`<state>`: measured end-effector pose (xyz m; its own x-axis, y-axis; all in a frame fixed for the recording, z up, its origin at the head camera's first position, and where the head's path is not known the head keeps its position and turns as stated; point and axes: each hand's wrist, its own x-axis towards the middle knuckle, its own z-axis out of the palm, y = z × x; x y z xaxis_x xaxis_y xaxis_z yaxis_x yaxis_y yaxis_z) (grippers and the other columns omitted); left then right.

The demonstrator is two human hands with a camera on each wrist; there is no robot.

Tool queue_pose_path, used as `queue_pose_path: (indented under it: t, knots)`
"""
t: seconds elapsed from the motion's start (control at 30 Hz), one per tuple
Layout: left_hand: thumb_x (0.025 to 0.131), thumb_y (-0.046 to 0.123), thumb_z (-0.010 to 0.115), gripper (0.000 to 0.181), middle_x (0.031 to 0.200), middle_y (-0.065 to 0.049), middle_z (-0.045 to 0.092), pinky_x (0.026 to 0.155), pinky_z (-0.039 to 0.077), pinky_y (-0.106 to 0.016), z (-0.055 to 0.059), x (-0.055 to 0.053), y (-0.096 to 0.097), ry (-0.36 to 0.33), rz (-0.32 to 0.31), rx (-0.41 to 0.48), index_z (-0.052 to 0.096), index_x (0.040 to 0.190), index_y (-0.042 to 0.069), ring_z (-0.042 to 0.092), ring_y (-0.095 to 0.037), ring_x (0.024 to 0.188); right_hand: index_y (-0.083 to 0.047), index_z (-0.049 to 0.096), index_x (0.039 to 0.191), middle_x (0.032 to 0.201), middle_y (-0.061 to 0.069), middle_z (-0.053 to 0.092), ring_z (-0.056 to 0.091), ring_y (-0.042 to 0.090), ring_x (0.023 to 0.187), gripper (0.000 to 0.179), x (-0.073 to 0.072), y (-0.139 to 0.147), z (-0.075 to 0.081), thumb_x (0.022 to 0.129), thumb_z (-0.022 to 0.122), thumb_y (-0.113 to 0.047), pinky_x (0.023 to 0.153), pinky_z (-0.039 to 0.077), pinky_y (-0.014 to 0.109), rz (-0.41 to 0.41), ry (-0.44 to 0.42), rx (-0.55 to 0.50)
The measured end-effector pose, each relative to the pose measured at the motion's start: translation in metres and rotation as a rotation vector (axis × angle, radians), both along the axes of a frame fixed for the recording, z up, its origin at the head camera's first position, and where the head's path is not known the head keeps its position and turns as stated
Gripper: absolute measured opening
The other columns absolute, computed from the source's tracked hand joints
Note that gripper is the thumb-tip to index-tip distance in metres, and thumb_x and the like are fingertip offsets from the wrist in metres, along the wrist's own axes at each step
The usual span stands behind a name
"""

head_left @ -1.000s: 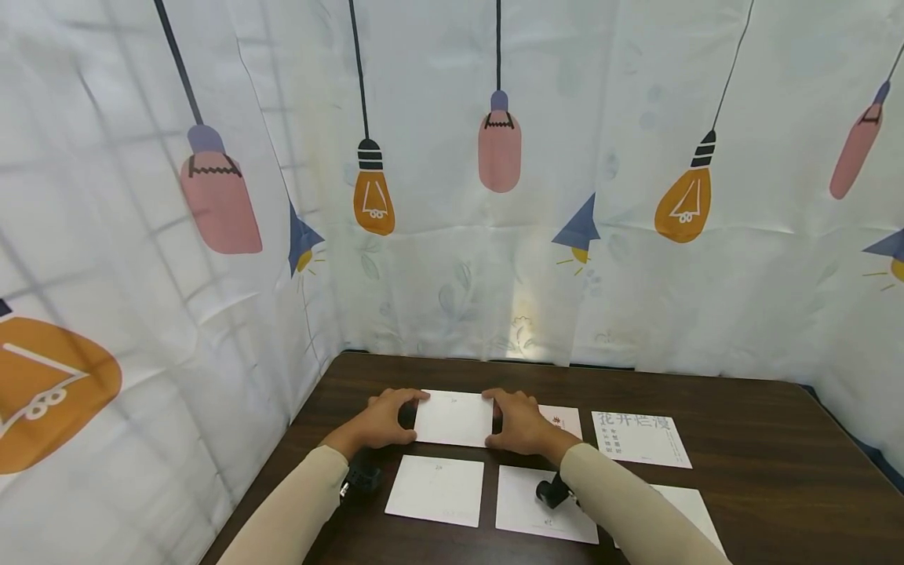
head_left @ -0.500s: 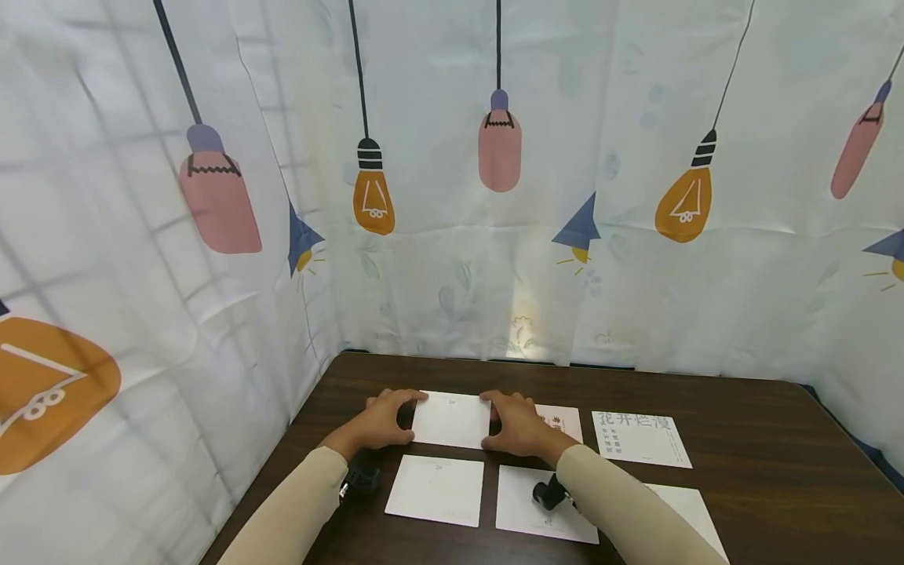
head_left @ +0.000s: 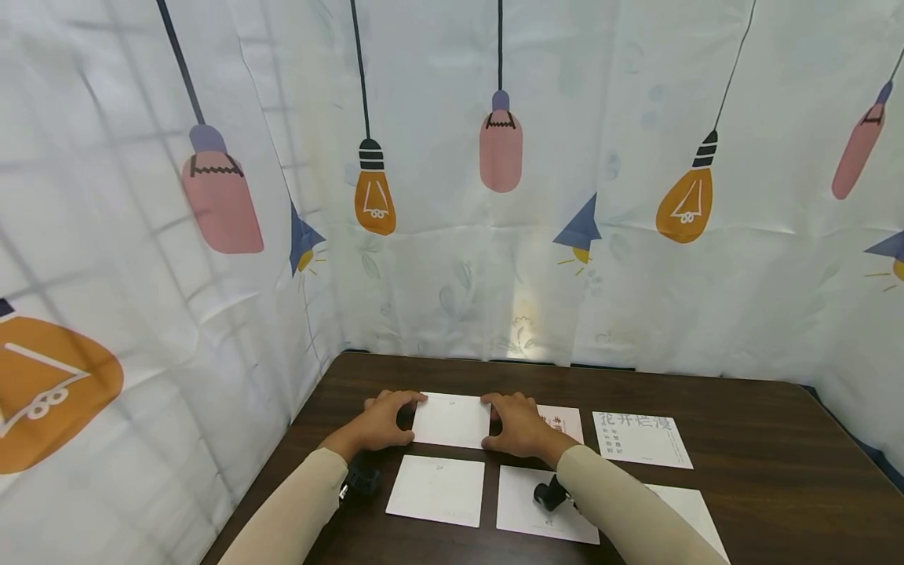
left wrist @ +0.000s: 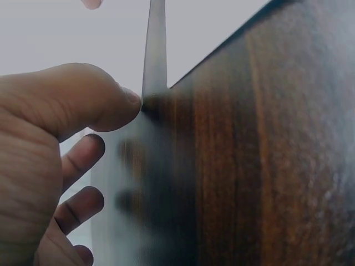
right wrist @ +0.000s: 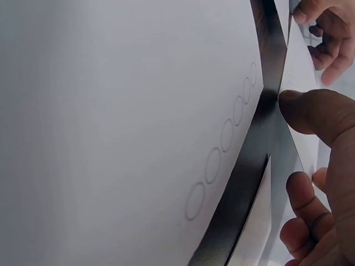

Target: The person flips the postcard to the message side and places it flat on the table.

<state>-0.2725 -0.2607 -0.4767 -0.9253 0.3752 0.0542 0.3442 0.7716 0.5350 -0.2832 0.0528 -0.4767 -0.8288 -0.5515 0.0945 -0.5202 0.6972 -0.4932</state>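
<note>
A white card [head_left: 452,421] lies flat at the back left of the dark table. My left hand [head_left: 380,422] holds its left edge, thumb at the near corner and index finger at the far one. On the opposite edge my right hand [head_left: 519,425] grips it the same way. The left wrist view shows the left thumb [left wrist: 94,97] at the card's corner. Seen from the right wrist, the right thumb [right wrist: 310,113] meets the near corner, and the other fingers hang below, loosely bent. The right hand partly covers a pinkish card [head_left: 567,421] with red characters.
Nearer me lie a white card [head_left: 435,490], a second white card [head_left: 519,514] partly under the right wrist camera [head_left: 551,493], and a third [head_left: 692,514] half hidden by the right sleeve. A card with large grey characters [head_left: 643,439] lies at the right. A printed curtain [head_left: 452,314] hangs behind the table.
The card and my right hand have shifted very slightly left and toward me since a second ago. Over the last half second both hands stay in place.
</note>
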Motion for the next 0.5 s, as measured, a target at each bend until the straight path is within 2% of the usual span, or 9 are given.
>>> queue_pose_path:
  t: [0.23, 0.5]
  knots:
    - [0.081, 0.012, 0.083, 0.063, 0.122, 0.003, 0.062, 0.096, 0.023, -0.057, 0.0000, 0.0007, -0.0010, 0.002, 0.008, -0.007, 0.060, 0.139, 0.016, 0.047, -0.027, 0.118, -0.008, 0.055, 0.143, 0.097, -0.006, 0.059, 0.050, 0.023, 0.103, 0.073, -0.0002, 0.0007, -0.0014, 0.082, 0.087, -0.032, 0.093, 0.033, 0.049, 0.001, 0.005, -0.007]
    - [0.084, 0.013, 0.080, 0.061, 0.123, 0.002, 0.059, 0.095, 0.023, -0.054, 0.0049, 0.0020, 0.0029, 0.004, -0.019, -0.006, 0.058, 0.142, 0.015, 0.046, -0.025, 0.115, -0.008, 0.056, 0.143, 0.100, -0.005, 0.063, 0.052, 0.023, 0.103, 0.073, 0.0006, 0.0070, 0.0016, 0.082, 0.086, -0.032, 0.092, 0.035, 0.048, -0.008, 0.000, 0.004]
